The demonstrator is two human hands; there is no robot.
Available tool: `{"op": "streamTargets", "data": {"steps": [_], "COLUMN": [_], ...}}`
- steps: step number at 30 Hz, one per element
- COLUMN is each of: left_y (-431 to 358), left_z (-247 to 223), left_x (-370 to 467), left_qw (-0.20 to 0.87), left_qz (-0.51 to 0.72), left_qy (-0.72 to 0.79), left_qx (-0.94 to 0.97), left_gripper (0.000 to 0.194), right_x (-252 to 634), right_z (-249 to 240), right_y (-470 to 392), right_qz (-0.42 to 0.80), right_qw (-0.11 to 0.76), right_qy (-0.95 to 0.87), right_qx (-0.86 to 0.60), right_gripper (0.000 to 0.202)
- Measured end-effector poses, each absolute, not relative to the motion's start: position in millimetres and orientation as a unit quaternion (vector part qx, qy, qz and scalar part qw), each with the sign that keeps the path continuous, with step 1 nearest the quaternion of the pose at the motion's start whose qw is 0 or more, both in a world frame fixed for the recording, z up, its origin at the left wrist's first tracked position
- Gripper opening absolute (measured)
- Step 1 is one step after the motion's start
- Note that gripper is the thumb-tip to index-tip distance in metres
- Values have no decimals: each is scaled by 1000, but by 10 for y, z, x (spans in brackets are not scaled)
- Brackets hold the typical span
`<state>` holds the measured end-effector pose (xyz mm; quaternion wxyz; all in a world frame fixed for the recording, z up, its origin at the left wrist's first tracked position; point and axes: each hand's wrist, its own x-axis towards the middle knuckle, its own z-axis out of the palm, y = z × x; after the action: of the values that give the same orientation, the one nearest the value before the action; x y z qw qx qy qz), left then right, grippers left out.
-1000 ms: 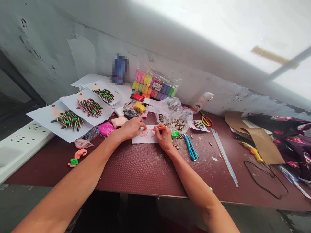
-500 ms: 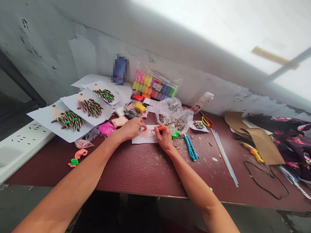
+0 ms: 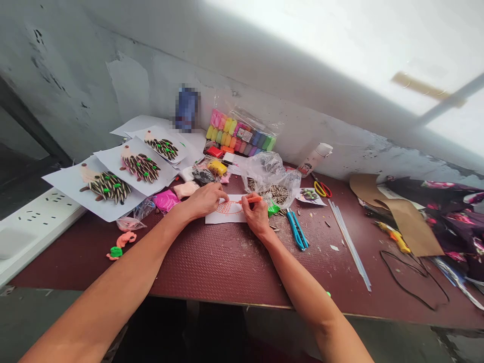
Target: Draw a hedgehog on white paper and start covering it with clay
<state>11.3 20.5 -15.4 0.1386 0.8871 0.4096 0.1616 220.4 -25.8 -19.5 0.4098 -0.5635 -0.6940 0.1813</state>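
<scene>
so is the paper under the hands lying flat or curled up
Flat: the white paper lies along the tabletop, its near edge showing no curl.

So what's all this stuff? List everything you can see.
Paper: one, white with orange drawing, centre
Pen: one, orange, over paper
Seed pictures: four, black-green, three left, one right
Seeds: many, striped, in bag
Bag: one, clear, centre
Clay pack: one, multicoloured, by wall
Clay lumps: several, mixed, left
Bottle: one, white, by wall
Blurred thing: one, blue, by wall
Scissors: one, red-yellow, near bottle
Cutter: one, blue, right
Rods: several, clear, right
Glue gun: one, yellow, right
Cord: one, black, right
Brown paper: count unclear, far right
Cloth: count unclear, floral, far right
Power strip: one, white, left
Table: one, dark red, below
Left hand: one, on paper
Right hand: one, holding pen
</scene>
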Motion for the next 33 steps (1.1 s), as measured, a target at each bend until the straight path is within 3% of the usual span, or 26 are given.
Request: {"op": "streamTargets", "data": {"steps": [33], "left_y": [220], "left_z": [-189], "left_x": [109], "left_qw": [142], "left_qz": [170], "left_qy": [405], "left_qx": [887], "left_gripper": [39], "right_x": [2196], "right_z": [-193], "right_y": [-248], "right_qz": [185], "right_qw": [385], "right_qy": [-735], "right_qx": [-527], "right_gripper": [39]}}
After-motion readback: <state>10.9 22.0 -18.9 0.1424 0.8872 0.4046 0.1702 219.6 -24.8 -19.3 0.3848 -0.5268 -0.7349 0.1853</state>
